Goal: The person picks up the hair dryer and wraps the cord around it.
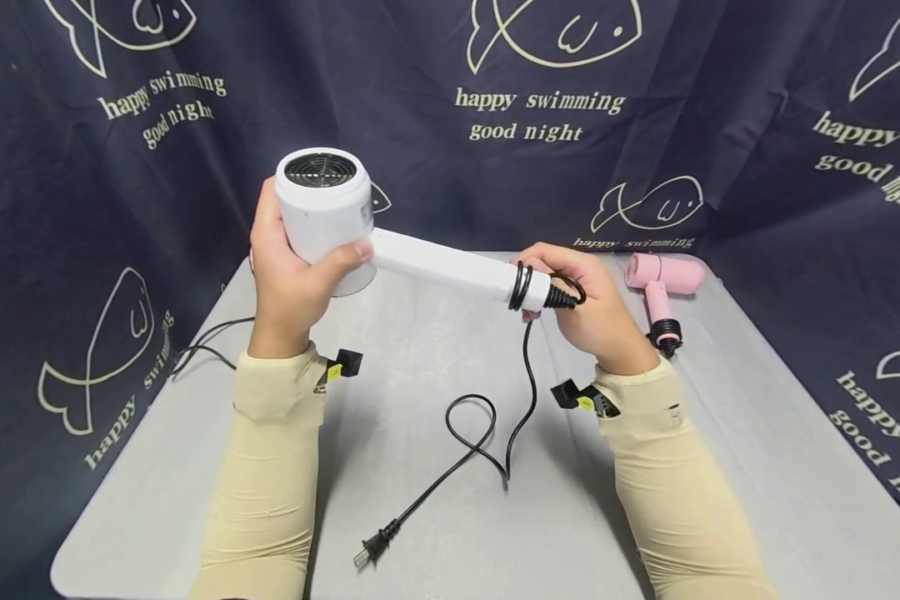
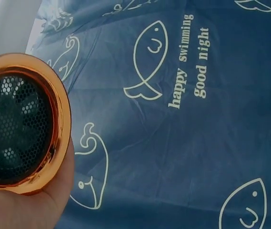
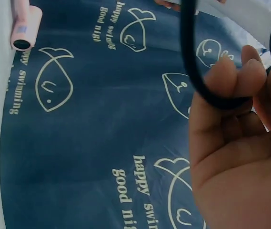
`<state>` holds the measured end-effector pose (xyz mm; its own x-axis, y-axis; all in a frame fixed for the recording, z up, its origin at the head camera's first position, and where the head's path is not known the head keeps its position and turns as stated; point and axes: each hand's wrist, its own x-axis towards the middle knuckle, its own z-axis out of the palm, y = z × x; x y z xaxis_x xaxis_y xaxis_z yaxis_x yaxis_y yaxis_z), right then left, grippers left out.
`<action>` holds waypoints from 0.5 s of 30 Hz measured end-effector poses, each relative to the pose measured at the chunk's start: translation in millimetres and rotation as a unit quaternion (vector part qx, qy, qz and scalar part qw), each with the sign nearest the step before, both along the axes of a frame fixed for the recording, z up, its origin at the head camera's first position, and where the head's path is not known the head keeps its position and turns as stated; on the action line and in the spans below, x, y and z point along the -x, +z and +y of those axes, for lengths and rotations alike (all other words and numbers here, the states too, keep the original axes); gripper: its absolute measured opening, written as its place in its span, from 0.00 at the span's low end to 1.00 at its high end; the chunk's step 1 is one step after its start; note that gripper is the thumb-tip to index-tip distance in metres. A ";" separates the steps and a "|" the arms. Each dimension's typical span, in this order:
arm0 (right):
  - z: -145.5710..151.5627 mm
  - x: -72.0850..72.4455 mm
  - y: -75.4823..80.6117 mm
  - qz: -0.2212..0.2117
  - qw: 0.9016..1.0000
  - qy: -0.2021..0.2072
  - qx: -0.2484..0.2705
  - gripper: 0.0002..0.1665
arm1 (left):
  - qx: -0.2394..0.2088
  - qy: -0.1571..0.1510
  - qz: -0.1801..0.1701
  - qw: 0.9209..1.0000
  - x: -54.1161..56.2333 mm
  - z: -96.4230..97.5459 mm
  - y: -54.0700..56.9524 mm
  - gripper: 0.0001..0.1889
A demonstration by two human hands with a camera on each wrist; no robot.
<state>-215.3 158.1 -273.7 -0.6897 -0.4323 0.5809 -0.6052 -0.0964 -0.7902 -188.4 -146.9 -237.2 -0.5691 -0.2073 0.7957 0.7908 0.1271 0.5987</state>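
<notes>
A white hair dryer (image 1: 442, 262) is held up over the table, its dark front grille facing upward and its handle pointing right. My left hand (image 1: 288, 275) grips the barrel, with the thumb across its near side. The left wrist view shows the copper-coloured rim (image 2: 63, 124) around the mesh at the dryer's other end. Black power cord (image 1: 531, 375) is looped a few turns around the handle's end. There my right hand (image 1: 603, 312) pinches the cord between curled fingers. The cord's free length drops to the table in a loop and ends in a two-pin plug (image 1: 377, 546).
A pink hair dryer (image 1: 663, 275) lies at the right back of the grey table (image 1: 142, 517), its cord wound around its handle. Another black cord (image 1: 206, 337) crosses the left table edge. Dark blue fish-print curtains (image 1: 412, 75) enclose the table's back and sides.
</notes>
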 end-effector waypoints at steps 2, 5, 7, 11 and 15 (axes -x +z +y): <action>-3.0 1.6 -2.1 -0.025 1.000 0.008 0.015 0.12 | -0.010 0.015 -0.009 1.000 -2.5 3.3 1.4 0.34; -8.3 3.0 -5.0 -0.049 0.999 -0.006 0.020 0.12 | -0.020 0.033 -0.024 0.999 -2.2 7.3 1.5 0.34; -12.2 2.4 -6.3 -0.069 0.997 -0.020 0.021 0.14 | -0.025 0.046 -0.034 0.998 -0.8 9.3 0.9 0.35; -20.4 -2.7 -6.9 -0.085 0.995 -0.045 -0.030 0.16 | -0.035 0.083 -0.042 0.995 2.4 11.8 -0.6 0.37; -29.6 -11.0 -6.0 -0.062 0.987 -0.042 -0.139 0.17 | -0.059 0.102 -0.011 0.993 5.1 11.9 -1.4 0.37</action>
<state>-204.3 128.5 -279.7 -0.7882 -0.5023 0.3556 -0.4982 0.1814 -0.8479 -193.5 -135.0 -238.6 -0.5218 -0.4114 0.7473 0.7429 0.2116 0.6351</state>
